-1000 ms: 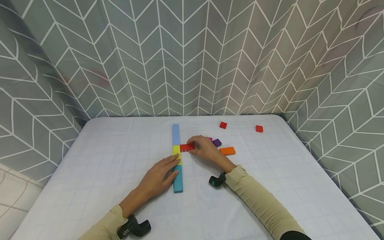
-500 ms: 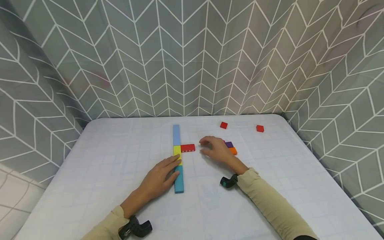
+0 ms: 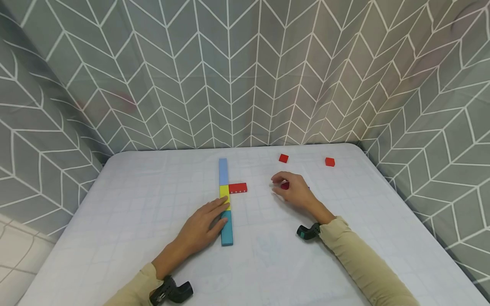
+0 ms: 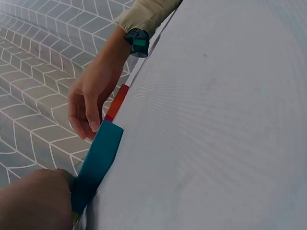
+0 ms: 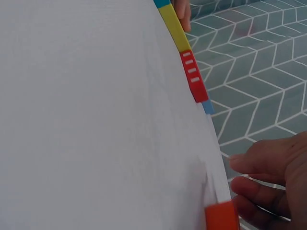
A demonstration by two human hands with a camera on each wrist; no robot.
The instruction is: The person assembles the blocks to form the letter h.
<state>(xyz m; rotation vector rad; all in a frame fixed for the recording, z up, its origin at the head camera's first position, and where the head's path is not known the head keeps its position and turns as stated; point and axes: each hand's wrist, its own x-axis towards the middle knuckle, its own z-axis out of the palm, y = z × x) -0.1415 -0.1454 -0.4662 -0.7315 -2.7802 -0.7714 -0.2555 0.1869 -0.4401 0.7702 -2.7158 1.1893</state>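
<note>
In the head view a light blue block (image 3: 223, 171), a yellow block (image 3: 224, 191) and a teal block (image 3: 227, 231) lie end to end in a column. A red block (image 3: 238, 188) with white dots sticks out to the right from the yellow one. My left hand (image 3: 203, 223) rests with straight fingers over the yellow and teal blocks. Farther right, my right hand (image 3: 296, 190) is over other blocks, thumb and fingers bent but apart. A dark red piece (image 3: 285, 185) shows between them. In the right wrist view an orange-red block (image 5: 222, 216) lies just below the fingers.
Two small red blocks (image 3: 283, 158) (image 3: 330, 162) lie toward the back right of the white-covered table (image 3: 134, 191). A grey patterned curtain (image 3: 245, 76) rises behind the table and along its sides. In the left wrist view an orange block (image 4: 117, 101) lies beside the right hand.
My right hand let go of the dotted red block beside the yellow one and moved right over the loose blocks, covering the purple and orange ones. My left hand stayed put.
</note>
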